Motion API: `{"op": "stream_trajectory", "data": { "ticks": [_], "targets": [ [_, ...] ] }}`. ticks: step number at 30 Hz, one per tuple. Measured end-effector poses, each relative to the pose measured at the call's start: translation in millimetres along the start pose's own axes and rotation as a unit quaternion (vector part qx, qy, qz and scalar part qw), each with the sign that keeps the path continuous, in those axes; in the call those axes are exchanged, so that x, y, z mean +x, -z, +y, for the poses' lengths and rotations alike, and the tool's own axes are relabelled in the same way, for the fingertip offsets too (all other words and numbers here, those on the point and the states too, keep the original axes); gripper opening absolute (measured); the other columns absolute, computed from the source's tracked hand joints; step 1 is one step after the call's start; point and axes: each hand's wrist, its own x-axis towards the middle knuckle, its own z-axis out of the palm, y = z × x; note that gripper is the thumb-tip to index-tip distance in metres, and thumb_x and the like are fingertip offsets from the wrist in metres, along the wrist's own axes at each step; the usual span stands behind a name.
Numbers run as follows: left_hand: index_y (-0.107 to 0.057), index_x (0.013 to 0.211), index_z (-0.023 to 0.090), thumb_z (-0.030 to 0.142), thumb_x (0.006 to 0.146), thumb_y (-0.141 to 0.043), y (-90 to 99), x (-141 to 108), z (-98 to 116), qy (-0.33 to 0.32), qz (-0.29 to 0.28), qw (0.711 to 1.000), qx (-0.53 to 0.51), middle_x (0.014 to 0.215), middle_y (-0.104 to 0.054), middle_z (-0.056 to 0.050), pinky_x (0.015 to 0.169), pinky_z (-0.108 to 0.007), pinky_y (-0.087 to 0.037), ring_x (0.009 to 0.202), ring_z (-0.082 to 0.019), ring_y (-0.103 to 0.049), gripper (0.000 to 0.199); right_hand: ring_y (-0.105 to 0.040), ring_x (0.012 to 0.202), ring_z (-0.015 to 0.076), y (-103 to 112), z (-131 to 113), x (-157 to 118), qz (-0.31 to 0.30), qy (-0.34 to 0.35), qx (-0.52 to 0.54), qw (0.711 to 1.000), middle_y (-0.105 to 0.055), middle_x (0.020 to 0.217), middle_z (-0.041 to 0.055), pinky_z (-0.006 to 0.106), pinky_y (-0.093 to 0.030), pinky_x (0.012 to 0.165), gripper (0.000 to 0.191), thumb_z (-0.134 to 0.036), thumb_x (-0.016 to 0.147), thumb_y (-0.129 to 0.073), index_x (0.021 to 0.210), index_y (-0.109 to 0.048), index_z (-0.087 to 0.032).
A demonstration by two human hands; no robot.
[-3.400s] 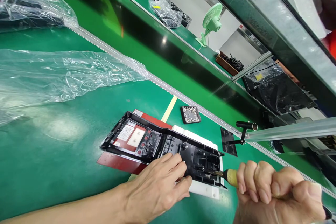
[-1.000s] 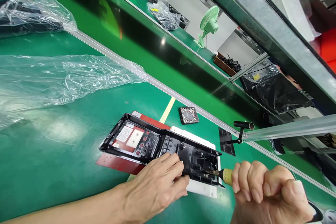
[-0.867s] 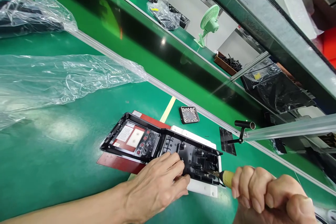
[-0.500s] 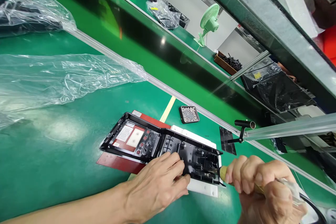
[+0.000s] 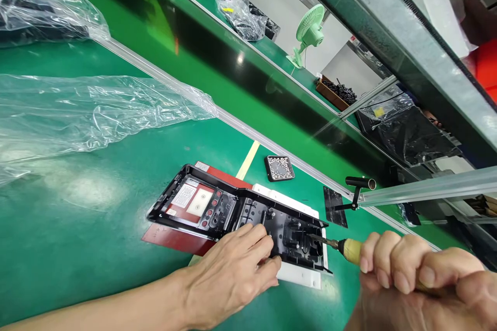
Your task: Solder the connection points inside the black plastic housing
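A black plastic housing (image 5: 279,235) lies open-side up, with a rectangular opening in its left half and posts and ribs in its right half. My left hand (image 5: 240,264) presses on its near edge with curled fingers, holding it; some fingertips are hidden. In my right hand (image 5: 411,269) is a soldering iron (image 5: 351,251) with a yellow handle, a black collar and a dark metal tip. The fingers wrap round the handle. Its tip points left into the right end of the housing, among the posts; whether it touches cannot be made out.
Under the housing are a white block (image 5: 298,275) and a red board (image 5: 176,239). Behind stands a small black tray (image 5: 280,168) of small metal parts. Clear plastic film (image 5: 97,108) covers the left. A metal post (image 5: 427,186) with a black tube holder (image 5: 360,182) rises at right.
My right hand has drawn the soldering iron back to the right, so more of its metal shaft shows. My left hand and the housing have stayed in place.
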Motion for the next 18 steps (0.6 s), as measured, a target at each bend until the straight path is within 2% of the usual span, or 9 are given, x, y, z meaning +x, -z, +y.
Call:
{"op": "stream_trajectory", "data": {
  "ticks": [2, 6, 11, 18],
  "targets": [
    [-0.064, 0.099, 0.011, 0.019, 0.095, -0.068, 0.3, 0, 0, 0.0, 0.001, 1.0, 0.003, 0.082, -0.05, -0.004, 0.061, -0.036, -0.035, 0.076, -0.021, -0.044, 0.009, -0.037, 0.031, 0.0088, -3, 4, 2, -0.006, 0.01, -0.004, 1.0, -0.041, 0.044, -0.0066, 0.024, -0.04, 0.032, 0.045, -0.04, 0.1, -0.049, 0.06, -0.041, -0.019],
    [-0.064, 0.097, 0.012, 0.02, 0.095, -0.067, 1.4, 1, 0, -0.001, -0.003, 1.0, 0.009, 0.081, -0.049, -0.003, 0.061, -0.037, -0.036, 0.076, -0.021, -0.043, 0.009, -0.038, 0.031, 0.0096, -5, 12, 6, -0.009, 0.02, 0.003, 1.0, -0.043, 0.044, -0.0057, 0.024, -0.041, 0.031, 0.042, -0.035, 0.101, -0.041, 0.062, -0.046, -0.019],
    [-0.063, 0.097, 0.012, 0.019, 0.096, -0.065, 1.7, 0, 0, 0.0, -0.006, 1.0, 0.007, 0.082, -0.05, -0.004, 0.061, -0.036, -0.036, 0.075, -0.021, -0.043, 0.007, -0.036, 0.031, 0.0091, -12, 16, 9, 0.008, 0.012, 0.018, 1.0, -0.042, 0.043, -0.0059, 0.023, -0.039, 0.03, 0.028, -0.02, 0.089, -0.042, 0.061, -0.045, -0.019],
    [-0.062, 0.101, 0.012, 0.019, 0.097, -0.064, 1.4, -1, -1, 0.002, -0.011, 1.0, 0.007, 0.084, -0.05, -0.004, 0.063, -0.036, -0.035, 0.076, -0.021, -0.043, 0.008, -0.034, 0.03, 0.0095, -19, 20, 11, 0.025, -0.021, 0.021, 0.999, -0.041, 0.042, -0.0052, 0.023, -0.037, 0.031, 0.031, -0.016, 0.089, -0.041, 0.058, -0.045, -0.019]
  ]
}}
